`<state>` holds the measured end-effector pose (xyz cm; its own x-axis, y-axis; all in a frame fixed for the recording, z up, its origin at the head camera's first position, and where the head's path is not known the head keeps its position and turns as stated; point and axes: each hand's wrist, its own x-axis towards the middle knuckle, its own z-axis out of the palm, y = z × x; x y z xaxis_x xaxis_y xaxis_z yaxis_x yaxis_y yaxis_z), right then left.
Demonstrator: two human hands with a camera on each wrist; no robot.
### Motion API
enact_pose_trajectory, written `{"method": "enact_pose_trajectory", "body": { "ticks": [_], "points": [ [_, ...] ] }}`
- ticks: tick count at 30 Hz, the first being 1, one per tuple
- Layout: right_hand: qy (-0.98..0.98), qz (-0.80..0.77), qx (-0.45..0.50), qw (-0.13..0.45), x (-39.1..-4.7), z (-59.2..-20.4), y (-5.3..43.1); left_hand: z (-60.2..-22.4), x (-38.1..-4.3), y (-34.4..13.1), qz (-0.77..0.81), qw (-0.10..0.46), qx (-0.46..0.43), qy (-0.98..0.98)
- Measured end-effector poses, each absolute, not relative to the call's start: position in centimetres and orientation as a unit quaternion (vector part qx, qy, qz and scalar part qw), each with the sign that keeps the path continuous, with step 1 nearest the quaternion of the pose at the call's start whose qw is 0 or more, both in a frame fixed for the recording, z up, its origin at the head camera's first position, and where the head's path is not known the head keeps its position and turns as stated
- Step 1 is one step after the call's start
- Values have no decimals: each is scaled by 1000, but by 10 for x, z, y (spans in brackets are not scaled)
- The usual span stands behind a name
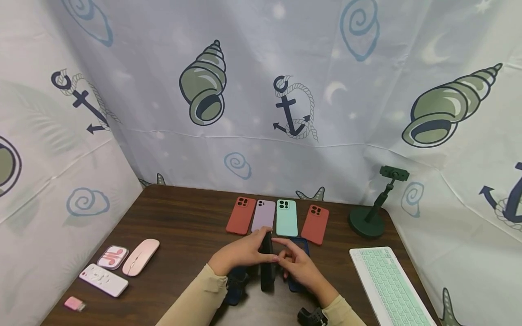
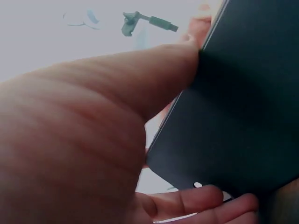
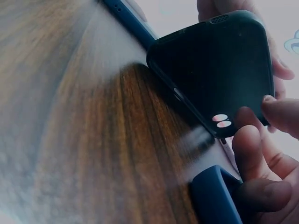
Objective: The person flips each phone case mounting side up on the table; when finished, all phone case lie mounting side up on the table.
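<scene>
My left hand (image 1: pixel 243 249) holds a black phone case (image 1: pixel 267 267) on its long edge above the table, its thumb along the near side and its fingers at the far end. The inside of the case (image 3: pixel 201 70) shows in the right wrist view, with light coming through its camera holes. Close by on the right is my right hand (image 1: pixel 300 265), index finger stretched to the case's edge and the other fingers loosely bent near the camera corner. Beneath the right hand lies a dark blue phone case (image 1: pixel 302 245), partly hidden. Another dark blue item (image 1: pixel 234 296) shows beside the left forearm.
Behind the hands lie red (image 1: pixel 241 216), lilac (image 1: pixel 263 215), mint (image 1: pixel 287 217) and another red phone case (image 1: pixel 315 225). A pink mouse (image 1: pixel 140 257), earphone box (image 1: pixel 113 257), white remote (image 1: pixel 103 280) and pink USB stick (image 1: pixel 74 304) sit left. A mint keyboard (image 1: pixel 389 283) and green stand (image 1: pixel 367 222) are right.
</scene>
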<state>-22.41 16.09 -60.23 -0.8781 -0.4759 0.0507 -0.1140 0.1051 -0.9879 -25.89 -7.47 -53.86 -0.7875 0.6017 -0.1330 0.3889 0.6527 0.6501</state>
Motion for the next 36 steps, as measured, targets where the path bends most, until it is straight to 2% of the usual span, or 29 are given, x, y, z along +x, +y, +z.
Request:
{"method": "enact_pose_trajectory", "body": {
  "ticks": [18, 36],
  "points": [
    [816, -522, -211, 129, -220, -599, 156, -522, -266, -102, 350, 199, 281, 871],
    [816, -544, -153, 122, -217, -597, 153, -529, -277, -110, 290, 154, 311, 892]
  ]
}}
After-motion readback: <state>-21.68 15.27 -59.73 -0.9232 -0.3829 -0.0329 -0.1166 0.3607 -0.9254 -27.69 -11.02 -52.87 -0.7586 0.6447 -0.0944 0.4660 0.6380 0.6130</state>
